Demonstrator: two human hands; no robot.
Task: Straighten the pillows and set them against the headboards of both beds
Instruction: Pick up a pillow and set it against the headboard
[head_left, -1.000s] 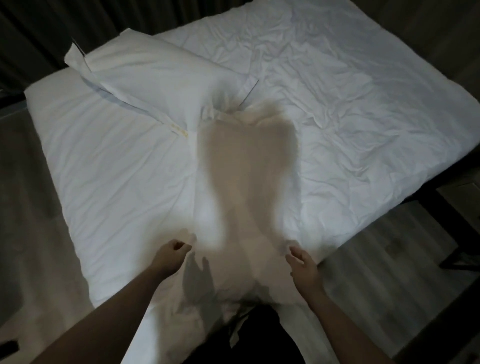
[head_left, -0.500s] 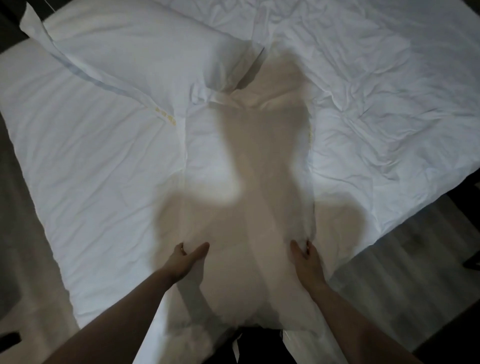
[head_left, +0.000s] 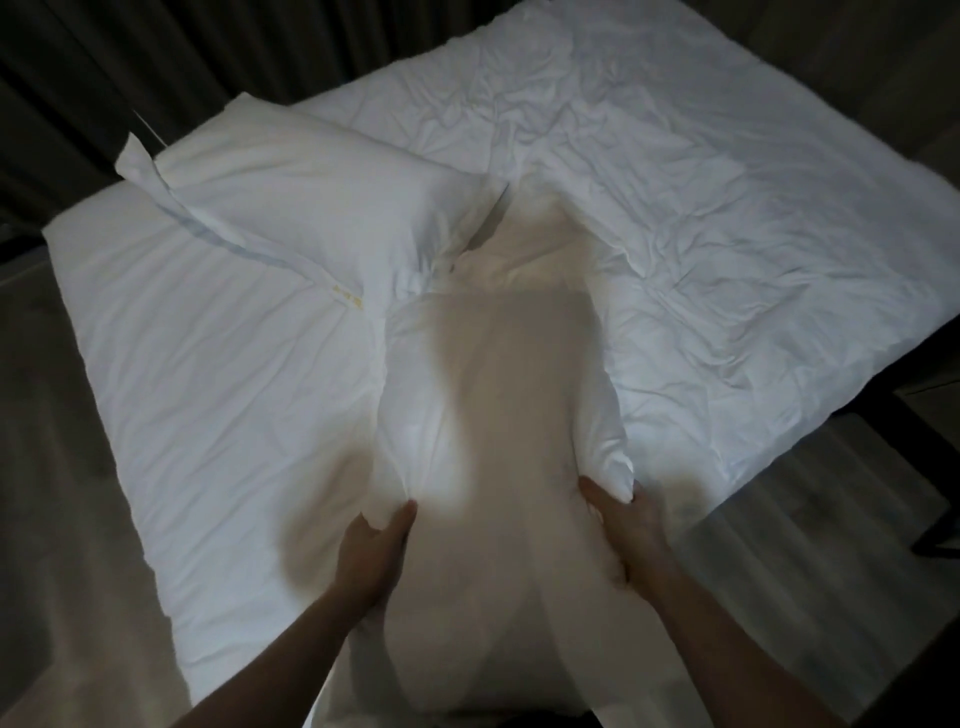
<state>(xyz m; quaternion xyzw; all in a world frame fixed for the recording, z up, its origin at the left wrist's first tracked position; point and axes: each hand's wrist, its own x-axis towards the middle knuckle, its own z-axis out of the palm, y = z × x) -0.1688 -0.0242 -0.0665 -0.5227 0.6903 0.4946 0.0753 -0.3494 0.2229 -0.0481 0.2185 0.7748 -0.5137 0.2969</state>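
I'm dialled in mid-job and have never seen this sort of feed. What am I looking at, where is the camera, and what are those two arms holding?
There is no machine here: the two bare arms belong to a person, and the single camera sits on that person's head, looking forward and down. So the view is what the person sees, bent at the edges by the wide lens.

The left hand and right hand each grip one side of a white pillow, which lies lengthwise away from the person; the cloth bunches where the fingers pinch it. The dark patch on it is a shadow.

Under it is a bed with a creased white sheet. A second pillow lies slantwise at the far left, untouched, its loose case flap sticking out. Dark curtains hang behind, and wooden floor shows at the right. I cannot make out a headboard.
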